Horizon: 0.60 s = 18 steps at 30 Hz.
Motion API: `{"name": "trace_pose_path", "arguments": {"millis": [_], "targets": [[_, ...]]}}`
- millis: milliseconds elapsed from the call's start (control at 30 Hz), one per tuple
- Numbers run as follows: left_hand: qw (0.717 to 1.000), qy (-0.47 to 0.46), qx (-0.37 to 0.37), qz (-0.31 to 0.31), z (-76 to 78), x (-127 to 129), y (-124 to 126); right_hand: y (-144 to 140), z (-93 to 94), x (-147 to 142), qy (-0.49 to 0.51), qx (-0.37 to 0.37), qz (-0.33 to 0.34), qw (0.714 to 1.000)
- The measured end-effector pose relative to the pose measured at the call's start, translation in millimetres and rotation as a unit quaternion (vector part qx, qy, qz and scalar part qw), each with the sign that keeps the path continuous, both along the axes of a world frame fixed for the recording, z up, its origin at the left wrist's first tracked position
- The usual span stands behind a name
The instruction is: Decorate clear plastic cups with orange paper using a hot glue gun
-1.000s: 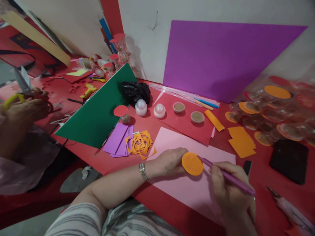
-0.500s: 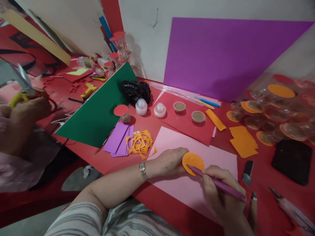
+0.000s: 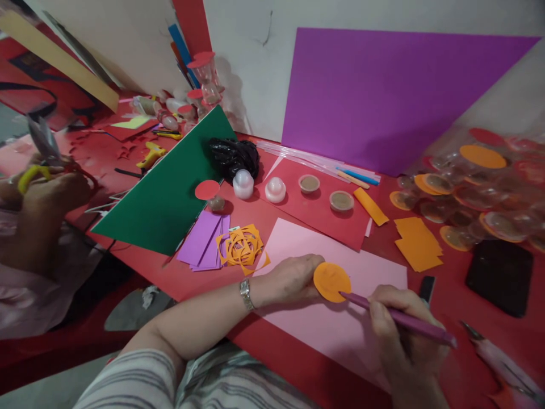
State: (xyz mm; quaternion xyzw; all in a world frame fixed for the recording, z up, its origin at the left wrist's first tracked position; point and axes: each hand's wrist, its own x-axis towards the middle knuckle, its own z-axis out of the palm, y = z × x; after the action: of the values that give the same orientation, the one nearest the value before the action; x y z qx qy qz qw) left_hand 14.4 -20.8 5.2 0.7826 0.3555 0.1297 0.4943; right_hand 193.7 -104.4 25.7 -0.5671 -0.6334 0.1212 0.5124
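In the head view, the person's hands are apart: the left hand (image 3: 296, 279) pinches the orange disc (image 3: 330, 279) by its left side over the pink sheet (image 3: 293, 244), while the right hand (image 3: 402, 347) grips a purple pen (image 3: 419, 325), tip at the disc's lower right. Doing this well likely needs a steady disc and light, even pen pressure.

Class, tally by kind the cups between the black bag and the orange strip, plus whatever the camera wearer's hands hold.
White domed cups: 2
Brown-filled cups: 2
Orange disc, in left hand: 1
Purple pen, in right hand: 1
Total: 6
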Motion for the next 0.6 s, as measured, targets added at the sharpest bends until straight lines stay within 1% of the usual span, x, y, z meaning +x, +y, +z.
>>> {"name": "trace_pose_path", "arguments": {"millis": [133,333,467,600], "targets": [[1.0,-0.004,0.005,-0.001,-0.2,0.4,0.2,4.3,-3.4,3.1,-0.038,0.033,0.046,0.998],[1.0,-0.005,0.013,-0.01,-1.9,-1.0,1.1,8.9,-10.3,-0.7,-0.039,0.013,0.033,0.999],[0.999,-0.004,0.028,-0.017,-4.9,-1.8,0.8,12.9,-11.0,-5.5,-0.052,0.027,0.038,0.998],[0.999,-0.012,0.031,-0.017,-7.2,-1.5,0.4,14.9,-10.9,-6.7,-0.042,0.028,0.046,0.998]]}}
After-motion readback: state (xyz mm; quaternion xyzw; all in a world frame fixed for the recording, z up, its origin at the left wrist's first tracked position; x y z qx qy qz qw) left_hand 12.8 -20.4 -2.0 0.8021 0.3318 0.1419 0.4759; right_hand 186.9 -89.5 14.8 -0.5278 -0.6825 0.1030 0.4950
